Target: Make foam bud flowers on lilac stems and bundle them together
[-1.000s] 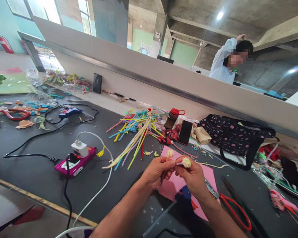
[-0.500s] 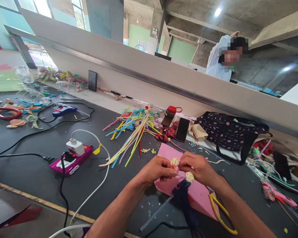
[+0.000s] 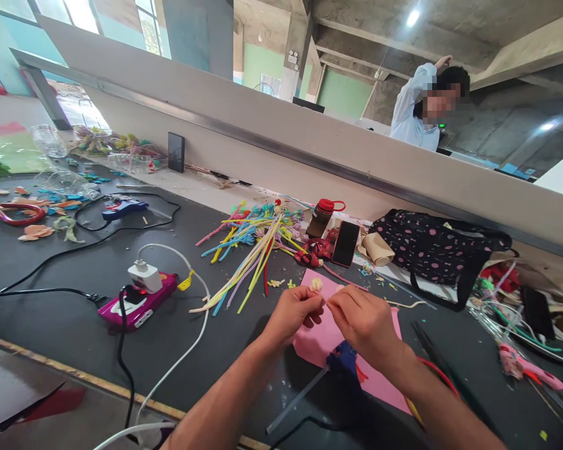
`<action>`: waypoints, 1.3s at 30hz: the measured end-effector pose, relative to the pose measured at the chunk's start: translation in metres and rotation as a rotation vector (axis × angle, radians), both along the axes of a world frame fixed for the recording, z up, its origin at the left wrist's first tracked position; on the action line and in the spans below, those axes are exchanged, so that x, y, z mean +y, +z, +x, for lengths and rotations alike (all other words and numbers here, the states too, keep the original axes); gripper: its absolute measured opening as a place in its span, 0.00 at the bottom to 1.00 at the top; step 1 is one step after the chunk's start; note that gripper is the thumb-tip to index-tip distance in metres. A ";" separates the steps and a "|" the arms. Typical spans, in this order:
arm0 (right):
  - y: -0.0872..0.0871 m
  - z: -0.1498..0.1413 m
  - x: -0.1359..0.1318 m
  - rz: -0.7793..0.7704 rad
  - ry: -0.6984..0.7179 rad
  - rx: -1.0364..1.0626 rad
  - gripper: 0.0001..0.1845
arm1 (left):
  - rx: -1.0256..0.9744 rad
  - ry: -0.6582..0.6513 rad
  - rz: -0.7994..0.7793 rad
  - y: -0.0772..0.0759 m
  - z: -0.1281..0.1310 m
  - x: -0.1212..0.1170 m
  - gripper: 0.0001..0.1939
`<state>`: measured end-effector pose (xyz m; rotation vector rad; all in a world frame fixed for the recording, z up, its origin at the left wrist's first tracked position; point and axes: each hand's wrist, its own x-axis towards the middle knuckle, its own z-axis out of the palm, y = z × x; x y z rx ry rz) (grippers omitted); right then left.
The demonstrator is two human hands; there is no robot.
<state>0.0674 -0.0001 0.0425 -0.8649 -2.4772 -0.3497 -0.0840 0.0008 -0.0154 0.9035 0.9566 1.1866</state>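
Observation:
My left hand (image 3: 294,314) and my right hand (image 3: 362,322) meet over a pink sheet (image 3: 323,337) on the dark table. Both have their fingers pinched together on a small pale piece between them, mostly hidden by the fingers. A small cream flower-like tuft (image 3: 316,284) shows just above my left thumb; whether it is held or lies on the sheet is unclear. A blue glue gun (image 3: 344,362) lies under my right wrist on the sheet.
A bundle of coloured pipe cleaners (image 3: 253,247) lies beyond my hands. Nearby are a red-capped bottle (image 3: 321,219), a phone (image 3: 346,244), a spotted black bag (image 3: 436,253) and a magenta power strip (image 3: 138,299) with cables. A person in a pale shirt (image 3: 415,109) stands behind the partition.
My right hand has turned palm-down and closed in on my left, hiding the second cream tuft it held. Both hands shifted slightly up the pink sheet.

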 end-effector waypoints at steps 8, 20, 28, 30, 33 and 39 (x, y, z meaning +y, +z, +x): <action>-0.030 -0.012 -0.004 0.073 0.035 -0.008 0.10 | -0.539 -0.014 -0.183 -0.003 0.002 0.004 0.11; -0.048 -0.016 0.004 -0.108 0.082 0.109 0.12 | -0.543 0.112 -0.141 0.000 -0.001 0.004 0.11; -0.042 -0.021 0.018 -1.029 0.026 0.948 0.08 | -0.421 0.129 -0.086 0.002 0.003 0.002 0.15; -0.044 -0.023 0.020 -1.053 0.023 1.019 0.09 | -0.413 0.063 -0.075 0.002 0.004 0.001 0.15; -0.046 -0.023 0.022 -1.033 0.027 1.103 0.09 | -0.399 -0.017 -0.069 0.003 0.001 0.000 0.15; -0.051 -0.013 0.022 -1.133 0.079 1.127 0.15 | -0.333 -0.184 -0.144 0.010 -0.007 -0.002 0.15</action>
